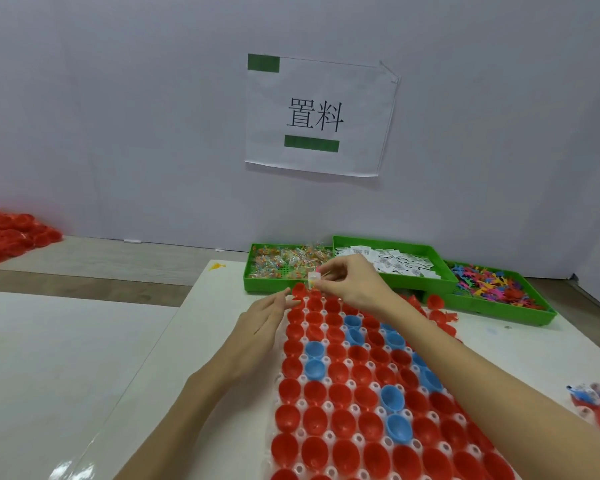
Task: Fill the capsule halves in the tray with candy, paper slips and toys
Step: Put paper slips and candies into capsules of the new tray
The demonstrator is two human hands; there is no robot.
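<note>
early stage: our right hand [347, 282] pinches a candy packet [313, 279] over the far row; left hand [267, 318] open; capsule halves [340, 420] look unfilled.

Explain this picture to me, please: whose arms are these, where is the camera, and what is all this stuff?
No robot here: a person wears a camera on the head, looking down at both bare hands. The right hand pinches a small clear candy packet over the white tray of red and blue plastic capsule halves. The left hand rests open at the tray's edge. Behind stand three green plastic bins: wrapped candy, white paper slips, colourful small toys. Loose red halves pile up far left.
</note>
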